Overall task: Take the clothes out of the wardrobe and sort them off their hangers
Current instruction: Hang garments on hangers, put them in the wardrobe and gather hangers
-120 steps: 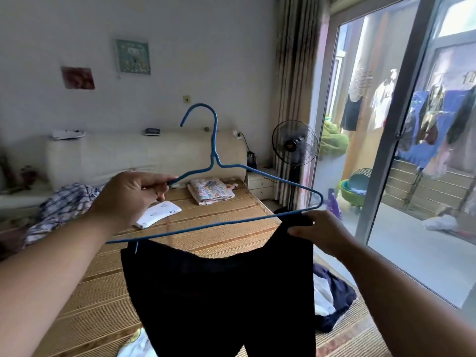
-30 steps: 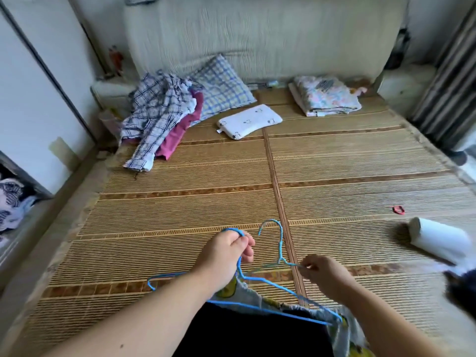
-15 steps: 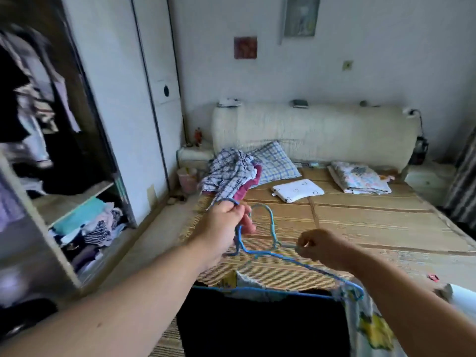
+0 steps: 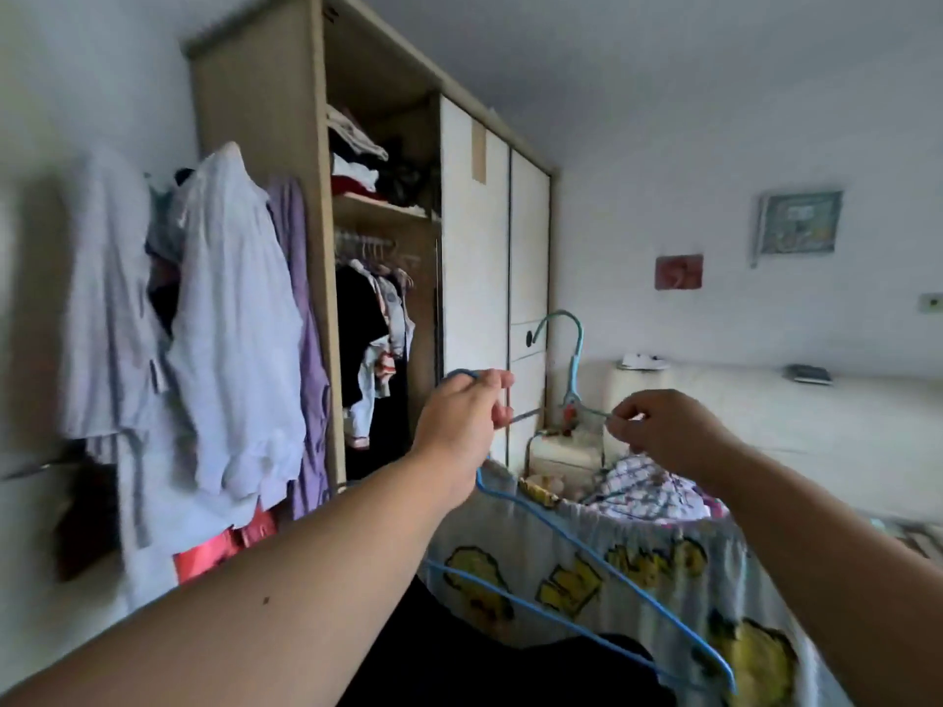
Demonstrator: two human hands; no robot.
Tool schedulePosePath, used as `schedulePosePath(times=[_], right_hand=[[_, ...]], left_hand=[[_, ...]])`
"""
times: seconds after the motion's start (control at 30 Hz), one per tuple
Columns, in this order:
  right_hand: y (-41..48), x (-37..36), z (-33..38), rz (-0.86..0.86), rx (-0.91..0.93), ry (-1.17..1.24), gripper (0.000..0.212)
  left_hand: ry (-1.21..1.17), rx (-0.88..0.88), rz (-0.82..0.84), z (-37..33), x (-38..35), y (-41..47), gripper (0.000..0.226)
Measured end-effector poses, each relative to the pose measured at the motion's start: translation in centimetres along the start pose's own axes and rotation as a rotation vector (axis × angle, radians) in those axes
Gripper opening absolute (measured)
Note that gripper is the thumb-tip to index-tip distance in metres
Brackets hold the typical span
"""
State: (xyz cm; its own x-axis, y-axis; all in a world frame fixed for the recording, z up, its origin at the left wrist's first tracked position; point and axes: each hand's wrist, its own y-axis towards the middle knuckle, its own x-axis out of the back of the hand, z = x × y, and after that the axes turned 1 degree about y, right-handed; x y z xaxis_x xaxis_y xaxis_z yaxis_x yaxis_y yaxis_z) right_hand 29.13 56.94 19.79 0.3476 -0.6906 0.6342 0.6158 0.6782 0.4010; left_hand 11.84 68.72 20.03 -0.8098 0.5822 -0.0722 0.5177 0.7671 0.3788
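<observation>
Hangers: a blue wire hanger (image 4: 602,566) and a paler teal wire hanger (image 4: 577,359) are held up together in front of the chest, well short of the wardrobe.
Garments on them: a pale cloth with yellow cartoon prints (image 4: 638,568) and a black garment (image 4: 510,665) hang below the wires. I cannot tell which piece sits on which hanger.
Left hand (image 4: 467,415): fingers curled round the blue hanger's hook, carrying its weight.
Right hand (image 4: 663,431): fingertips pinch the teal hanger's wire just beside its neck, the hook standing upright above.
Step in hand: by the look of it, parting the two hangers so that one garment can be slid off.
Next move: probably draw the teal hanger clear of the blue one. The wires cross closely, so it calls for a slow, level pull, or they may snag.
Wardrobe: a tall beige wooden wardrobe (image 4: 255,119) stands open to the left, with more clothes on its rail (image 4: 375,308) and folded piles on the shelf above.
Beside it: a white shirt (image 4: 229,324) and a purple garment (image 4: 306,349) hang against its side.
Behind the hands: a heap of plaid clothes (image 4: 648,492) and a cream padded headboard (image 4: 765,415).
</observation>
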Motion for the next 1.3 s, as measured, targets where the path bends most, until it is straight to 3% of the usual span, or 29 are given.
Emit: schedulePosePath(times=[0.17, 0.27, 0.6, 0.83, 1.0, 1.17, 1.3], right_hand=[[5.5, -6.3, 6.6, 0.047, 0.037, 0.232, 0.011], [8.6, -10.9, 9.0, 0.126, 0.026, 0.344, 0.010], [18.6, -23.8, 13.1, 0.327, 0.014, 0.358, 0.011], [25.3, -32.1, 12.0, 0.327, -0.048, 0.320, 0.012], [30.2, -37.4, 11.8, 0.187, -0.067, 0.105, 0.016], [34.5, -40.0, 12.8, 0.112, -0.129, 0.073, 0.014], [36.3, -40.0, 12.9, 0.022, -0.053, -0.017, 0.014]], left_hand=[[0.125, -0.072, -0.067, -0.9, 5.4, 6.6, 0.018], [0.185, -0.088, -0.083, -0.7, 7.6, 11.1, 0.023], [0.159, -0.056, -0.072, 3.4, 15.7, 24.2, 0.019], [0.110, 0.121, 0.199, 7.8, 20.6, 33.5, 0.028], [0.057, 0.247, 0.324, 11.8, 23.6, 41.3, 0.028], [-0.089, 0.134, 0.284, 15.2, 23.9, 47.4, 0.020], [-0.124, 0.044, 0.319, 15.9, 24.1, 49.8, 0.022]])
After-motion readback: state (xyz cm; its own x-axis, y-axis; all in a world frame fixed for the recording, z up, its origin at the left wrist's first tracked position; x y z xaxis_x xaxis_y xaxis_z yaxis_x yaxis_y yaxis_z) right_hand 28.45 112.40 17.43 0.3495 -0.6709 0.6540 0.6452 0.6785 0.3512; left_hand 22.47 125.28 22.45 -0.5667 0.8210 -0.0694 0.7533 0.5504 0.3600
